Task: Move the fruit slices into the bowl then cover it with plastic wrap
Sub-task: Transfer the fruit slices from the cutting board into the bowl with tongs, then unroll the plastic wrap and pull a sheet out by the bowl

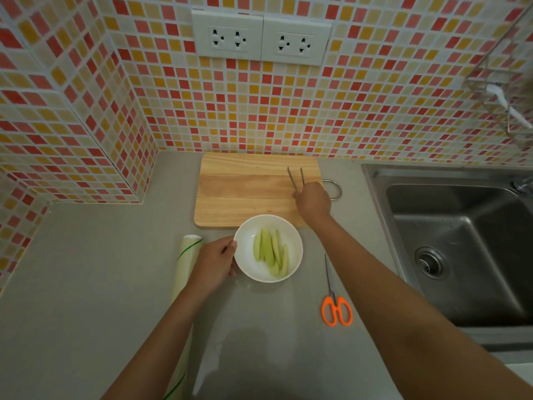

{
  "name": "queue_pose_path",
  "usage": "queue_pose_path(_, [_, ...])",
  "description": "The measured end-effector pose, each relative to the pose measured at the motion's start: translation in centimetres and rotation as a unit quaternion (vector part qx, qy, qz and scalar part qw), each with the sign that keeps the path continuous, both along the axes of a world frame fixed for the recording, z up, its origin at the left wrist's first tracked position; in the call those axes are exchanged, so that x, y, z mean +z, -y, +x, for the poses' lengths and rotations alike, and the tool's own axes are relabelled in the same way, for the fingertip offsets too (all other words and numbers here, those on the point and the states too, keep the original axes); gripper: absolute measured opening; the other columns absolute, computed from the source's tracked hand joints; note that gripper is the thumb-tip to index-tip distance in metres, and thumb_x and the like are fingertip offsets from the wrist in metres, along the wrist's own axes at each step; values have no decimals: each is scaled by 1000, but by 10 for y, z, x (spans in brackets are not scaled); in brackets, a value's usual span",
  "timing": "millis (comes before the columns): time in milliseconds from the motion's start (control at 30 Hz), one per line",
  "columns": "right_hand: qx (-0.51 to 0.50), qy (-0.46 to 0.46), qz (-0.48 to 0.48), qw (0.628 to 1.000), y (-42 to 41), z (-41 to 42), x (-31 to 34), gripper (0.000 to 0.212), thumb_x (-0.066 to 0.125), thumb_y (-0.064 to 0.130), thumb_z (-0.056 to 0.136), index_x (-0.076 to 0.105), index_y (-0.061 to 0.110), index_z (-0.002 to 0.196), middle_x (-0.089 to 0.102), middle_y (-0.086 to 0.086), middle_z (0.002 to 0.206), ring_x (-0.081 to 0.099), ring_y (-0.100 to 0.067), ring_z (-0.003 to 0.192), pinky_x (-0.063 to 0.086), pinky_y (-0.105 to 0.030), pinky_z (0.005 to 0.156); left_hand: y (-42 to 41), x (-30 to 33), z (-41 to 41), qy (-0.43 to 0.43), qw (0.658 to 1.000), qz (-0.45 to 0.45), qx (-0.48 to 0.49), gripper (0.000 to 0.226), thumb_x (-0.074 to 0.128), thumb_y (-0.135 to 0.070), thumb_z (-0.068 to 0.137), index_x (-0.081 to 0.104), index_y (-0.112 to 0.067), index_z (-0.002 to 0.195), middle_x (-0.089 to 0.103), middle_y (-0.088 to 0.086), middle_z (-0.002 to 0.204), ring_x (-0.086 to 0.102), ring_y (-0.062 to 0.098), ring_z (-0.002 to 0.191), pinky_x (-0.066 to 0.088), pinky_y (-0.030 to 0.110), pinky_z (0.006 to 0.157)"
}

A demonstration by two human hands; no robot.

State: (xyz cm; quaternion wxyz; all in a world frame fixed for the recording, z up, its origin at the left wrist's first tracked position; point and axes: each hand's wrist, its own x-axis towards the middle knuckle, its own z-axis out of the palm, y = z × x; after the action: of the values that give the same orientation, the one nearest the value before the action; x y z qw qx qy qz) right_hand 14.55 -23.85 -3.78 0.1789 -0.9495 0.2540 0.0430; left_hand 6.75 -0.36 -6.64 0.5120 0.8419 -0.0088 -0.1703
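A white bowl (248,255) sits on the grey counter just in front of the wooden cutting board (245,192). Several pale green fruit slices (271,252) lie inside it. My left hand (216,262) grips the bowl's left rim, thumb over the edge. My right hand (313,200) rests over the board's right end and holds metal tongs (295,177), their tips pointing toward the wall with nothing between them. The board's surface is bare. A roll of plastic wrap (186,264) lies on the counter to the left of the bowl, partly hidden under my left forearm.
Orange-handled scissors (336,306) lie on the counter right of the bowl. A steel sink (461,241) takes up the right side. The tiled wall with sockets (261,39) stands right behind the board, and a tiled corner juts out at left.
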Motion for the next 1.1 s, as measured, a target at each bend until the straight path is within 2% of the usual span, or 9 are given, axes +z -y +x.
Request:
queue_pose_path(100, [16, -17, -37, 999, 2, 3, -11, 37, 53, 31, 94, 61, 0, 114, 59, -16, 118, 61, -33, 105, 50, -38, 81, 0, 0, 0, 4, 1000, -1, -3, 29, 42, -16, 99, 68, -13, 87, 60, -8, 47, 54, 5, 40, 46, 20, 49])
queue_pose_path(300, [24, -29, -53, 998, 8, 1, -22, 43, 54, 40, 92, 59, 5, 117, 56, -13, 118, 61, -31, 104, 49, -38, 80, 0, -1, 0, 5, 1000, 3, -1, 30, 41, -16, 99, 68, -13, 86, 59, -7, 46, 54, 5, 40, 46, 24, 51])
queue_pose_path(500, [4, 12, -49, 999, 8, -9, -7, 49, 43, 48, 94, 59, 6, 115, 57, -13, 118, 62, -32, 101, 48, -38, 75, 0, 0, 0, 12, 1000, 0, 4, 29, 42, -14, 99, 68, -17, 85, 58, -7, 45, 54, 4, 40, 43, 13, 46])
queue_pose_path(600, [-5, 79, 17, 997, 5, -41, -1, 49, 40, 50, 95, 68, 9, 95, 68, -10, 88, 66, -30, 85, 44, -32, 64, 0, 0, -1, 17, 1000, -9, 7, 28, 43, -14, 98, 69, -20, 87, 57, -6, 45, 53, 4, 40, 43, 13, 46])
queue_pose_path(667, [-4, 78, 82, 994, -1, -72, -2, 49, 43, 50, 94, 68, 10, 78, 59, -3, 66, 64, -27, 74, 36, -28, 58, 0, 1, -2, 22, 1000, -12, 4, 29, 44, -15, 98, 67, -26, 85, 57, -4, 47, 52, 5, 40, 44, 16, 47])
queue_pose_path(733, [13, 68, 170, 983, -7, -102, -6, 50, 48, 43, 94, 60, 6, 63, 50, -3, 55, 55, -21, 58, 34, -31, 53, 0, 1, -4, 25, 1000, -15, 3, 31, 45, -15, 98, 65, -27, 78, 57, -4, 46, 53, 5, 39, 45, 17, 47])
queue_pose_path(867, [34, 57, 247, 967, -19, -134, -10, 42, 47, 18, 95, 56, -7, 63, 56, -12, 52, 46, -17, 36, 48, -36, 47, 1, 5, -9, 30, 1000, 2, -4, 28, 45, -13, 98, 68, -13, 83, 56, -5, 43, 53, 4, 38, 45, 17, 47])
queue_pose_path(967, [21, 70, 239, 968, -24, -145, -6, 38, 45, 10, 94, 51, 3, 57, 53, -9, 49, 46, -17, 34, 45, -33, 46, 1, 12, -18, 37, 999, 12, -16, 27, 44, -13, 98, 69, -7, 89, 57, -4, 46, 53, 4, 36, 45, 20, 48])
queue_pose_path(1100, [18, 81, 254, 964, -27, -164, -1, 37, 46, 10, 94, 52, 4, 58, 54, -11, 52, 46, -20, 36, 41, -27, 41, -4, 20, -37, 50, 999, 8, -9, 28, 44, -12, 98, 70, -4, 93, 56, -5, 45, 52, 4, 35, 44, 14, 44])
